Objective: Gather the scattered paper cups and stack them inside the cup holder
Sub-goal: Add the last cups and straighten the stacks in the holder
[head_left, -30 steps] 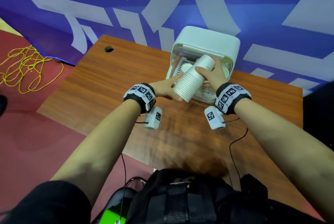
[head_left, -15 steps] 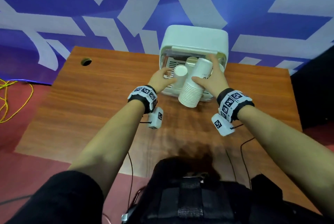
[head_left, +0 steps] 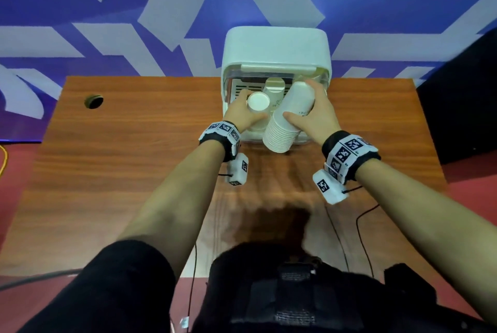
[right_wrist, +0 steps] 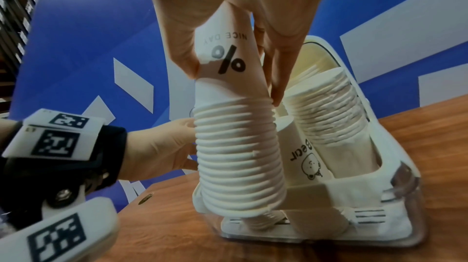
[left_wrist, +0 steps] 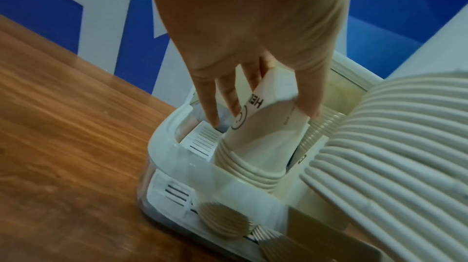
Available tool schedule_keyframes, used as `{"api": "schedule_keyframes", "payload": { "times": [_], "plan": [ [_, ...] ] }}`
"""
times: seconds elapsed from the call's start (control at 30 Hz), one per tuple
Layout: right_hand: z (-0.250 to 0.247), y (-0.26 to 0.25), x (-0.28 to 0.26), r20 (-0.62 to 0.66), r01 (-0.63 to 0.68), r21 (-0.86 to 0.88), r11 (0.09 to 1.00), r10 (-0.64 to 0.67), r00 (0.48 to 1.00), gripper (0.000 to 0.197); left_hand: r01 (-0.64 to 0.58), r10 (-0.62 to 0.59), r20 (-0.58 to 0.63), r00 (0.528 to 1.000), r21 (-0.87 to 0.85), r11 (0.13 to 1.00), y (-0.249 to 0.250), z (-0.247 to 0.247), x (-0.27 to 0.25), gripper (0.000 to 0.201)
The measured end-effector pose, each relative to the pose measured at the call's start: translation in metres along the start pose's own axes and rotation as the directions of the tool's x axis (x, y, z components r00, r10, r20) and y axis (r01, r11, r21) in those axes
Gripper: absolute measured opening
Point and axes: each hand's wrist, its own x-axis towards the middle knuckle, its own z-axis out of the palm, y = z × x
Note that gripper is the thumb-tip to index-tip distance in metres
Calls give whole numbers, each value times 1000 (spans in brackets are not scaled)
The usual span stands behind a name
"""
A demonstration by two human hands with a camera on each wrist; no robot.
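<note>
White ribbed stack of paper cups [head_left: 285, 128] printed "NICE DAY %", tilting at the cup holder [head_left: 277, 44] at the counter's [head_left: 134, 157] 12 o'clock edge, right hand [head_left: 313, 117] fingers [right_wrist: 278, 78] gripping it, left hand [head_left: 242, 114] fingers gripping a second stack [left_wrist: 253, 146] inside.

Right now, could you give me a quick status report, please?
Right hand grips tall cup stack, still outside holder. Left hand holds seated stack. Nothing blocking.

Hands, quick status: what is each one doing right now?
Left hand: grips a short cup stack standing in the cup holder.
Right hand: grips a tall cup stack.
</note>
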Motion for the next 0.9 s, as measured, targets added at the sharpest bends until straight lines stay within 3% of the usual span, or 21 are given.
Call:
{"api": "schedule_keyframes", "payload": {
  "times": [0.23,0.47,0.73,0.8,0.9],
  "plan": [
    [13,-5,12,30,47,-1,999,-47,998,74,21,-20,-220,975,2,1000,-18,-19,9,53],
    [26,-7,24,-10,100,3,995,-100,995,74,-4,18,-289,957,49,999,-16,-14,14,52],
    [50,-7,30,61,175,-72,982,-171,983,75,7,-2,-214,977,20,1000,-23,-20,14,54],
    [58,-8,31,61,171,-72,983,-167,984,75,-14,11,-218,976,-11,1000,-32,-23,7,44],
    [67,-12,34,41,179,-93,979,-176,984,75,53,-69,-161,985,-101,994,-45,-23,-3,50]
  ]
}}
